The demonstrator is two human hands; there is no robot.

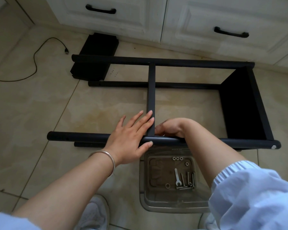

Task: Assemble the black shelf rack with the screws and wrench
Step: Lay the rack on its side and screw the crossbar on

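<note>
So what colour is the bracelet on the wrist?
Silver; the bracelet shows on the left wrist in the head view.

A beige tiled floor [40, 113] was seen below white panelled cabinets [206, 22] fitted with black handles [100, 9].

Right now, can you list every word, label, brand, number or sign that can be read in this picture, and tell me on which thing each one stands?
No text here can be read for certain.
Clear plastic lid: a short raised marking on its far rim, under the front tube, too small and blurred to read.
Wrench, screws, cupboard doors, black panel: no writing visible.
</note>
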